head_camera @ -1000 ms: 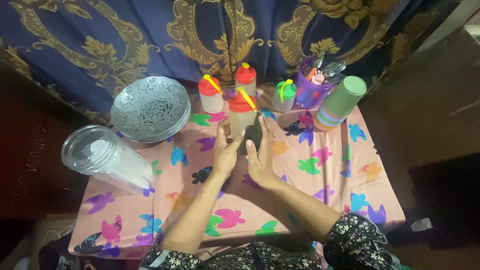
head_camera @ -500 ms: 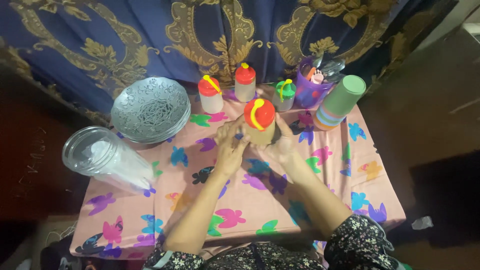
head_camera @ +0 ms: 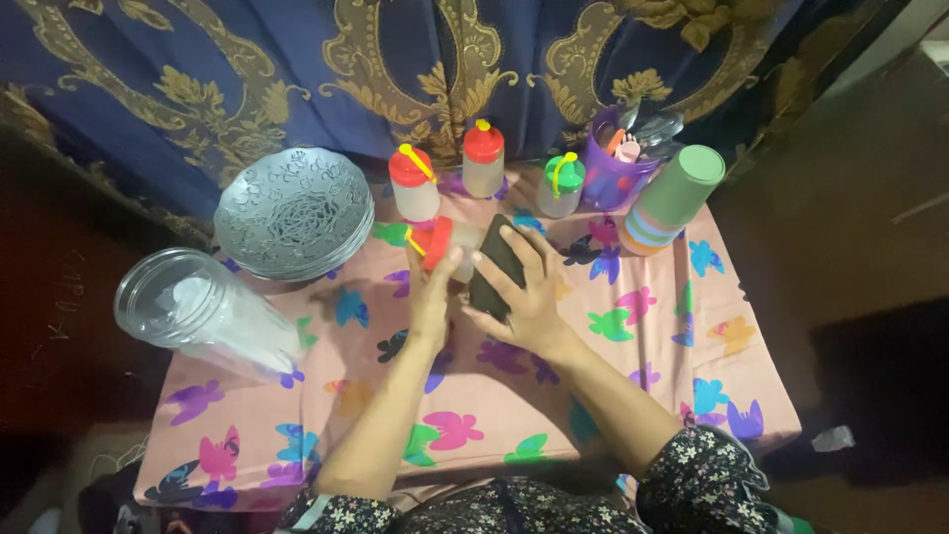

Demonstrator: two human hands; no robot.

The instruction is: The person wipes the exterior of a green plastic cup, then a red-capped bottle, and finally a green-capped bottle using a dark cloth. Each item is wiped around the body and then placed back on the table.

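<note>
red-capped bottle [head_camera: 450,247] tipped sideways between left hand [head_camera: 432,297] and right hand [head_camera: 524,292].

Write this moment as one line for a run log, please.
left hand: holds red-capped bottle, tipped sideways | right hand: presses dark cloth on bottle | nearby: silver bowls, stacked cups | surface: butterfly tablecloth

Hidden bits, head view
Red-capped translucent bottle [head_camera: 447,247] mostly covered by left hand [head_camera: 432,297] & right hand [head_camera: 524,297]; dark cloth [head_camera: 494,272] partly under right fingers; sleeves cut off at bottom edge.
</note>
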